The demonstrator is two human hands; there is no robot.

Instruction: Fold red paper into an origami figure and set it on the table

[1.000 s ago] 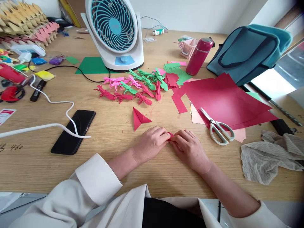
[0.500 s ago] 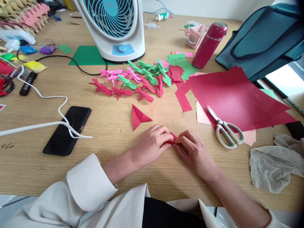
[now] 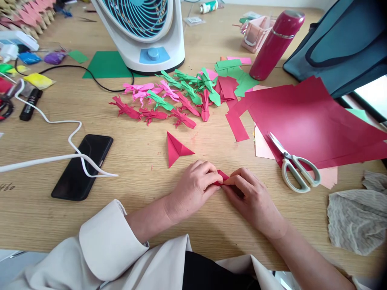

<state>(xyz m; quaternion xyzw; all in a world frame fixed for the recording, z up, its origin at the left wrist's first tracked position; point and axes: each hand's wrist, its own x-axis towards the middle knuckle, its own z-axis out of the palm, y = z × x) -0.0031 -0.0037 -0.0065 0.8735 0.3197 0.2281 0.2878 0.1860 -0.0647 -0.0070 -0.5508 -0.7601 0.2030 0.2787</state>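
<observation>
Pinching a small folded red paper [image 3: 223, 175], both hands [image 3: 195, 186] [image 3: 255, 199] sit close together over the grainy wooden table [image 3: 137, 149]

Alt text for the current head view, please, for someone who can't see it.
A person's left hand and right hand pinch a small folded red paper at a wooden table. Beyond lie another folded red piece and pink, green and red paper figures; scissors lie to the right.

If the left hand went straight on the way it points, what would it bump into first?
Beyond the small red paper it holds, the left hand would probably meet the right hand first, though the exact gap is hard to tell.
</observation>
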